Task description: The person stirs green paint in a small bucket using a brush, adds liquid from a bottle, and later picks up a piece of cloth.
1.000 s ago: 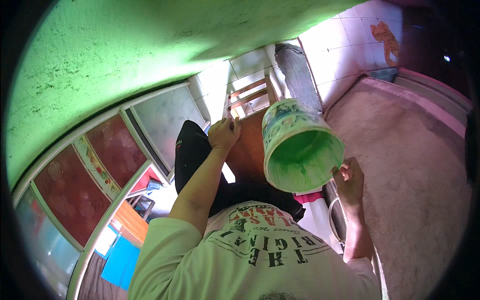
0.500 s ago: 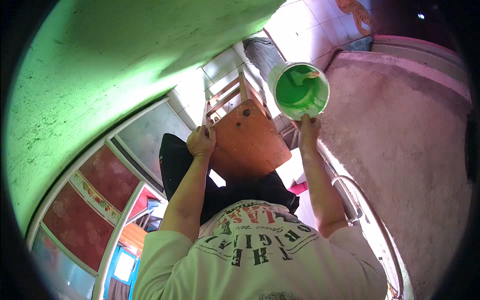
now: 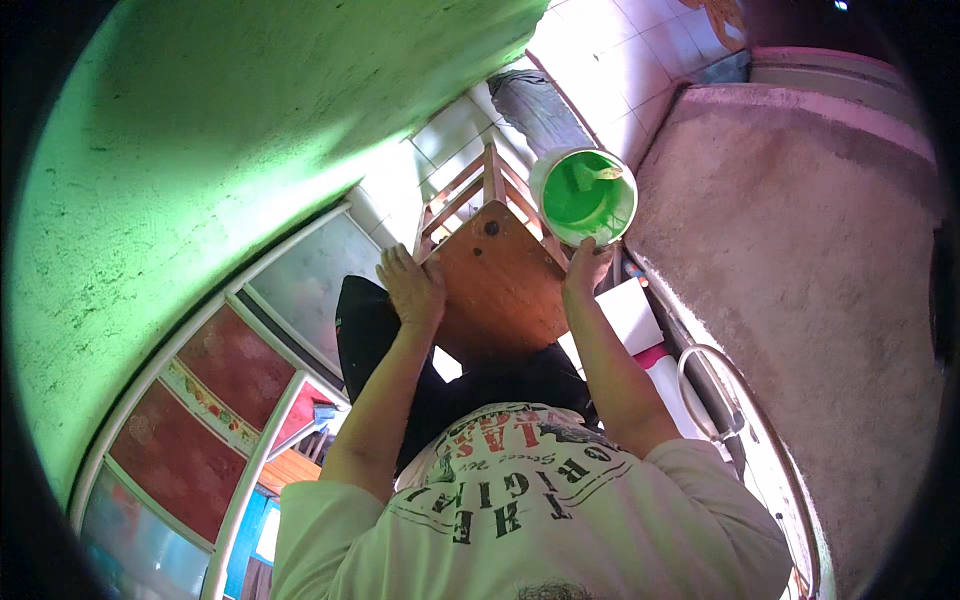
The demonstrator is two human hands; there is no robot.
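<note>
A white bucket [image 3: 619, 212] with bright green paint [image 3: 573, 206] inside is held at its near rim by my right hand [image 3: 590, 264], thumb over the edge. In the paint rests what looks like a paintbrush [image 3: 596, 176], coated green with a paler end. My left hand [image 3: 412, 287] has its fingers stretched out beside the left edge of a brown wooden stool [image 3: 505, 285]; whether the thumb touches the wood I cannot tell. The stool's flat top lies in front of my lap, its slatted legs extending away from me.
A rough green wall [image 3: 200, 150] rises on the left. Below it stands a cabinet with red panels [image 3: 180, 430]. A grey plastic bag [image 3: 540, 105] lies on white tiles [image 3: 625, 65] beyond the bucket. To the right are a curved metal rail [image 3: 765, 450] and a grey concrete surface [image 3: 790, 290].
My left hand has loosened from the stool's edge and its fingers have straightened. My right hand has brought the bucket slightly left and nearer to me.
</note>
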